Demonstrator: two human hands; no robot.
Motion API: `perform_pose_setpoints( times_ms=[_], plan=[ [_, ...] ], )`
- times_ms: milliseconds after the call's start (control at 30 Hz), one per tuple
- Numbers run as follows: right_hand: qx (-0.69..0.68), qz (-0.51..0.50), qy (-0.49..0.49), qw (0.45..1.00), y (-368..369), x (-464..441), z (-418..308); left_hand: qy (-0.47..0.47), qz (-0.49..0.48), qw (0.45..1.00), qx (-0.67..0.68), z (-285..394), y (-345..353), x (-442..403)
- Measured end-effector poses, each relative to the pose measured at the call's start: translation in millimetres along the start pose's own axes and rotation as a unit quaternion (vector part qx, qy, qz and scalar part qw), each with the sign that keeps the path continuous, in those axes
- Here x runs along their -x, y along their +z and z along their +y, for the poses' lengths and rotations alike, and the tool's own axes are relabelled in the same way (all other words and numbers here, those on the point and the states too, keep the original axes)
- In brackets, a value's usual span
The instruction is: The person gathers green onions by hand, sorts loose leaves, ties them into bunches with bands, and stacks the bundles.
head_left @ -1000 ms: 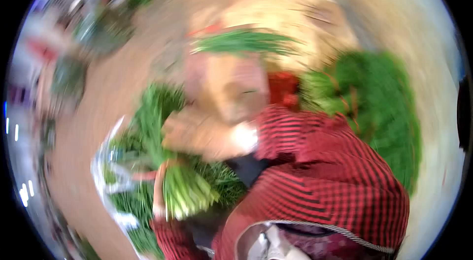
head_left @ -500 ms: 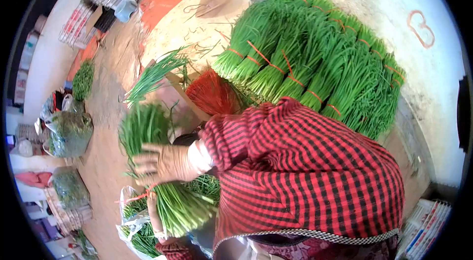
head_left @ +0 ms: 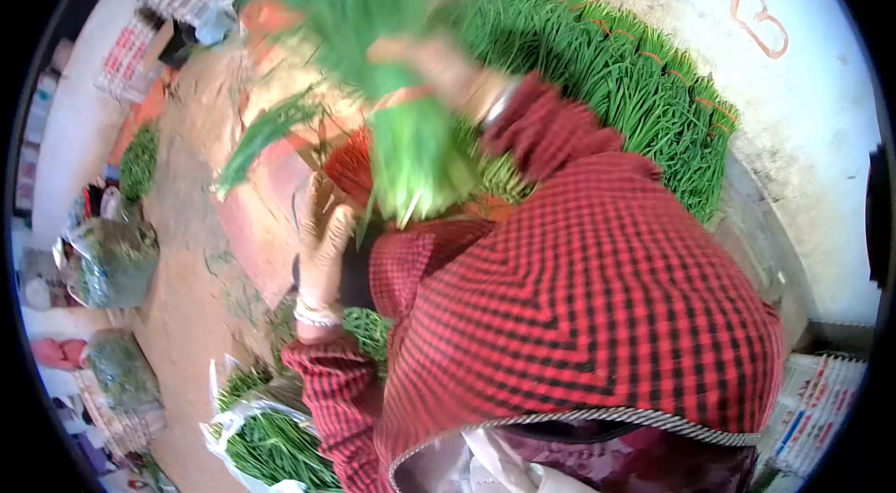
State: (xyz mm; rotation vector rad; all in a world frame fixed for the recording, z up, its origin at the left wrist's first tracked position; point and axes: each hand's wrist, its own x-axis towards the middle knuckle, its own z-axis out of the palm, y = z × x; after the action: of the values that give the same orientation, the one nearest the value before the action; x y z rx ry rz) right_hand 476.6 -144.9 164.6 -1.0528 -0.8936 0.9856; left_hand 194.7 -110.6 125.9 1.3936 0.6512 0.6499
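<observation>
Pale wall (head_left: 793,119) at right. Right hand (head_left: 448,73) grips the newly lifted bundle (head_left: 413,157), apparently tied; left hand (head_left: 322,236), now freed, stands spread.

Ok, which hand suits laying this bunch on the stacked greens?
Probably the right hand: it holds the bunch near the stacked greens; the left hand looks empty and farther away.

The green bunch (head_left: 411,143) and right grip (head_left: 437,71) are blurred; behind the bunch, red strands (head_left: 347,166) are partly hidden.
</observation>
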Motion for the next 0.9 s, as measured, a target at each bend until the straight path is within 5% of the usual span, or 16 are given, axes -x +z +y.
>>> perform_pose_setpoints(
  times_ms=[133, 233, 267, 300, 333, 400, 433, 500, 533, 567, 600, 667, 767, 833, 867, 900],
  plan=[
    [0.347, 0.257, -0.038, 0.901, -179, 41, -63, -0.071, 0.089, 0.983, 0.145, -36, -53, 19],
    [0.589, 0.498, 0.015, 0.636, -290, 120, -123, -0.001, 0.160, 0.955, 0.251, -68, -92, 43],
    [0.591, 0.490, -0.037, 0.640, -267, 154, -130, 0.021, 0.169, 0.940, 0.296, -69, -96, 52],
    [0.648, 0.535, 0.065, 0.538, -281, 180, -131, 0.056, 0.062, 0.932, 0.352, -90, -127, 63],
    [0.560, 0.501, 0.020, 0.659, -298, 212, -120, 0.070, 0.053, 0.921, 0.379, -106, -147, 71],
    [0.456, 0.530, 0.140, 0.701, -319, 259, -70, 0.083, 0.046, 0.909, 0.405, -112, -153, 80],
    [0.411, 0.540, 0.241, 0.694, -271, 254, -47, 0.056, 0.155, 0.912, 0.375, -104, -144, 82],
    [0.653, 0.164, 0.537, 0.509, -288, 260, 63, 0.026, 0.260, 0.903, 0.340, -99, -140, 85],
    [0.715, -0.042, 0.557, 0.420, -296, 263, 117, 0.003, 0.256, 0.902, 0.348, -100, -142, 86],
    [0.603, 0.432, 0.539, 0.399, -348, 288, 206, -0.017, 0.253, 0.900, 0.355, -99, -142, 87],
    [0.603, 0.433, 0.537, 0.400, -339, 278, 195, -0.024, 0.230, 0.906, 0.355, -98, -142, 90],
    [0.387, 0.509, 0.547, 0.541, -294, 264, 157, -0.025, 0.221, 0.908, 0.354, -99, -142, 91],
    [0.457, 0.464, 0.521, 0.552, -273, 266, 124, -0.026, 0.218, 0.905, 0.365, -109, -143, 94],
    [0.501, 0.329, 0.611, 0.517, -254, 247, 92, -0.035, 0.227, 0.905, 0.358, -109, -145, 93],
    [0.599, 0.079, 0.581, 0.545, -262, 249, 71, -0.035, 0.241, 0.908, 0.341, -103, -141, 92],
    [0.622, -0.038, 0.598, 0.505, -246, 223, 48, -0.049, 0.274, 0.903, 0.328, -101, -138, 92]
  ],
)
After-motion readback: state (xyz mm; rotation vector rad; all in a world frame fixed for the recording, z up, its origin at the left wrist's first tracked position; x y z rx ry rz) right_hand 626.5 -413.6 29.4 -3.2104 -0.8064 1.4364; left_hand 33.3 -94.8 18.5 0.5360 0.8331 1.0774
